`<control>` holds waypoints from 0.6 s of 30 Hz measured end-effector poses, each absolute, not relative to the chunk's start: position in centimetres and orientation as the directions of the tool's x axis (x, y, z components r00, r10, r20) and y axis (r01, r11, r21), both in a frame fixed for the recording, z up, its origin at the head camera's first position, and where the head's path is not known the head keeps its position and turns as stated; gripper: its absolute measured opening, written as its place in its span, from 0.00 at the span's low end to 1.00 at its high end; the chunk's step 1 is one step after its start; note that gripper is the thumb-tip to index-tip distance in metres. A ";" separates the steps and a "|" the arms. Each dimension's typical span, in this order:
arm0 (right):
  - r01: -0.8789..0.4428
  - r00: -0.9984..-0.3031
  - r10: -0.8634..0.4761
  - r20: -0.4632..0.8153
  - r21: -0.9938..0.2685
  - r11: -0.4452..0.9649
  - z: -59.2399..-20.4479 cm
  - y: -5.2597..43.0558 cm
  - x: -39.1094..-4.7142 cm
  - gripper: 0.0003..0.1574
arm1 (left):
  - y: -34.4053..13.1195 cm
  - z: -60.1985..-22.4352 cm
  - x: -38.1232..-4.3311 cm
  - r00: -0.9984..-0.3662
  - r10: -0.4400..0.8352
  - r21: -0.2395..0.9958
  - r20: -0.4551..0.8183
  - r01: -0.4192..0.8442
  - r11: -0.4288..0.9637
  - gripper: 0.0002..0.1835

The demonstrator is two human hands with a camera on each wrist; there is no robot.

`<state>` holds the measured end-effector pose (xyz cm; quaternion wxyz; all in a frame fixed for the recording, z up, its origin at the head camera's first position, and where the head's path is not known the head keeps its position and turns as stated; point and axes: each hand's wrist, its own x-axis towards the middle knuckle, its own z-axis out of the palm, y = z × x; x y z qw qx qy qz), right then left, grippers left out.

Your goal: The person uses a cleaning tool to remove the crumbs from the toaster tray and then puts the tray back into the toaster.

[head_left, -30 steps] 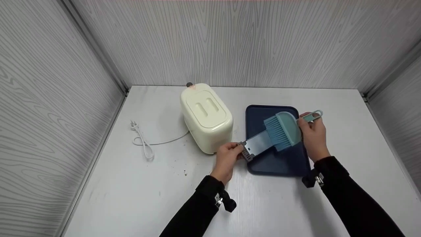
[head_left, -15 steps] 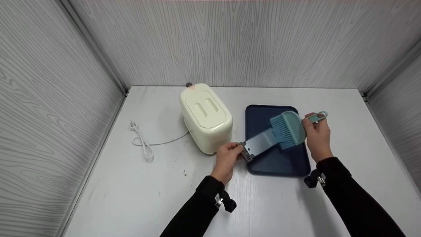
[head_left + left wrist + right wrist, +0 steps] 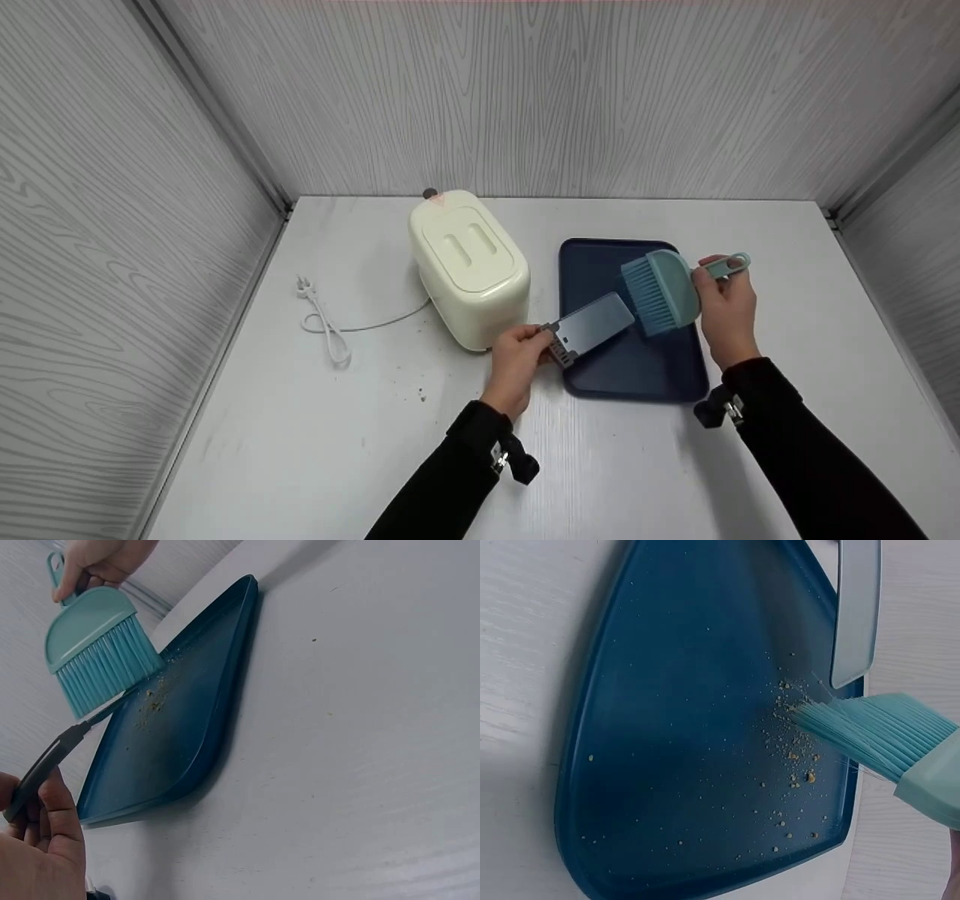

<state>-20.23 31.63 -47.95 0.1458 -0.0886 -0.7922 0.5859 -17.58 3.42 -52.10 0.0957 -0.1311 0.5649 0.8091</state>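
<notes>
My left hand (image 3: 514,371) pinches the grey slotted end of a flat metal crumb tray (image 3: 596,325), which slants over a dark blue serving tray (image 3: 637,379). With my right hand (image 3: 726,319) I grip the handle of a teal hand brush (image 3: 675,289), its bristles just beyond the crumb tray's far end. In the right wrist view, brown crumbs (image 3: 810,777) lie scattered on the blue tray below the bristles (image 3: 877,731). The left wrist view shows the crumb tray edge-on, its grey end (image 3: 49,765) between thumb and fingers.
A cream toaster (image 3: 471,259) with a lid stands left of the blue tray, close to my left hand. Its cord (image 3: 375,325) runs left to a bundled white plug (image 3: 306,286). Some crumbs (image 3: 421,396) dot the white table. Grey wood-grain walls (image 3: 480,97) stand around the table.
The brush has swept rightward along the crumb tray and off its far end, baring the metal surface. My left hand and the crumb tray have barely moved.
</notes>
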 end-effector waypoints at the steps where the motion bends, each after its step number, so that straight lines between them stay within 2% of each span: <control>1: -0.032 -0.940 0.317 0.127 -0.957 0.289 -47.9 31.6 -20.2 0.19 | 3.4 -52.1 -17.6 -0.948 0.009 0.889 -0.318 -0.301 -0.345 0.06; 18: -0.101 -0.947 0.273 0.167 -0.966 0.237 -46.2 29.6 -21.3 0.19 | 3.7 -51.9 -17.2 -0.946 0.014 0.895 -0.325 -0.312 -0.317 0.08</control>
